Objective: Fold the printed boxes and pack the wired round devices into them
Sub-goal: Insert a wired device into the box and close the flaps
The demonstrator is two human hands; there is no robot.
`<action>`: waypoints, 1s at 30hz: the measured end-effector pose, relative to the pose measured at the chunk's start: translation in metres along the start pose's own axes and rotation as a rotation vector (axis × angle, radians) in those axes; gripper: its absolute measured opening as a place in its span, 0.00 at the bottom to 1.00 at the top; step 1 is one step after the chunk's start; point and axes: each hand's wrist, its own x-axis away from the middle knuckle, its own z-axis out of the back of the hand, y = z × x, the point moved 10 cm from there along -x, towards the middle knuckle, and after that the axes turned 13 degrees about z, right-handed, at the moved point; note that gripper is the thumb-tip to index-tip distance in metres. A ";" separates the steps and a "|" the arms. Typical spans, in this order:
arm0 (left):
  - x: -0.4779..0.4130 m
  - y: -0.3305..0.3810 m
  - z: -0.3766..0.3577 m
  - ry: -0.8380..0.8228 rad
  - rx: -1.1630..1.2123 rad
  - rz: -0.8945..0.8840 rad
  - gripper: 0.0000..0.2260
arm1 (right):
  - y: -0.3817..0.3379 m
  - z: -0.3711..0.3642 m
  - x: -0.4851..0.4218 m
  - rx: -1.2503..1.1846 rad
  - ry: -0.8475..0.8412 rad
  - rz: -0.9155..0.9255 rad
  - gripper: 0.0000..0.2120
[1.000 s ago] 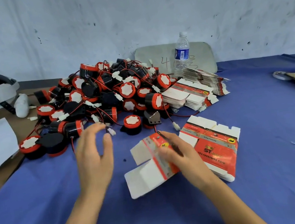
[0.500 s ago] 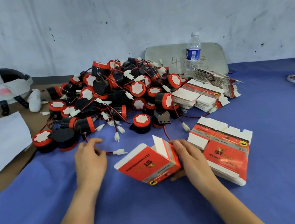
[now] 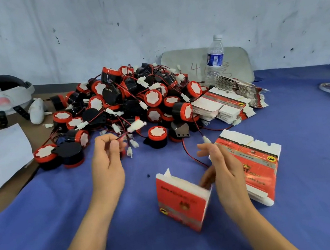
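A red wire [image 3: 122, 136] is being pinched by the left hand [image 3: 106, 163] beside the device pile [image 3: 131, 100]; the folded box [image 3: 183, 198] is being steadied by the right hand [image 3: 225, 171], fingers loosely apart.

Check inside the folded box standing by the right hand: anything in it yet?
Can't tell. The folded box shows only its red printed side and white top flaps; the interior is hidden, partly behind the right hand.

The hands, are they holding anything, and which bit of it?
The left hand pinches thin red-and-black wires from the device pile, near their white plugs. The right hand looks open beside the folded box; any touch is hidden.
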 end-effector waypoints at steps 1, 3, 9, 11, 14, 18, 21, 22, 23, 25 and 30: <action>0.003 0.004 -0.007 -0.076 0.161 0.033 0.09 | 0.000 -0.002 -0.001 -0.052 -0.027 -0.014 0.18; 0.013 0.008 -0.025 -0.247 0.527 0.163 0.07 | 0.000 -0.012 -0.001 -0.130 -0.129 -0.037 0.18; 0.060 0.020 -0.079 -0.676 0.751 0.416 0.05 | -0.002 -0.038 0.007 -0.204 -0.366 -0.047 0.19; 0.069 0.024 -0.085 -0.726 0.639 0.358 0.05 | 0.001 -0.043 0.011 -0.221 -0.401 -0.112 0.22; 0.072 0.030 -0.083 -0.713 0.508 0.263 0.06 | 0.006 -0.044 0.010 -0.211 -0.387 -0.178 0.25; 0.078 0.039 -0.086 -0.739 0.430 0.182 0.06 | 0.018 -0.048 0.014 -0.114 -0.419 -0.277 0.30; 0.083 0.043 -0.086 -0.690 0.394 0.120 0.07 | 0.016 -0.035 0.008 -0.192 -0.247 -0.228 0.27; 0.083 0.046 -0.084 -0.646 0.374 0.076 0.09 | 0.015 -0.029 0.005 -0.234 -0.188 -0.206 0.26; 0.083 0.051 -0.079 -0.592 0.335 0.006 0.13 | 0.014 -0.022 0.002 -0.267 -0.138 -0.180 0.25; 0.086 0.063 -0.070 -0.481 0.181 -0.207 0.22 | 0.013 -0.008 -0.005 -0.308 -0.039 -0.139 0.18; 0.116 0.073 -0.081 -0.463 -0.226 -0.598 0.38 | 0.010 0.018 -0.013 -0.134 0.068 -0.048 0.10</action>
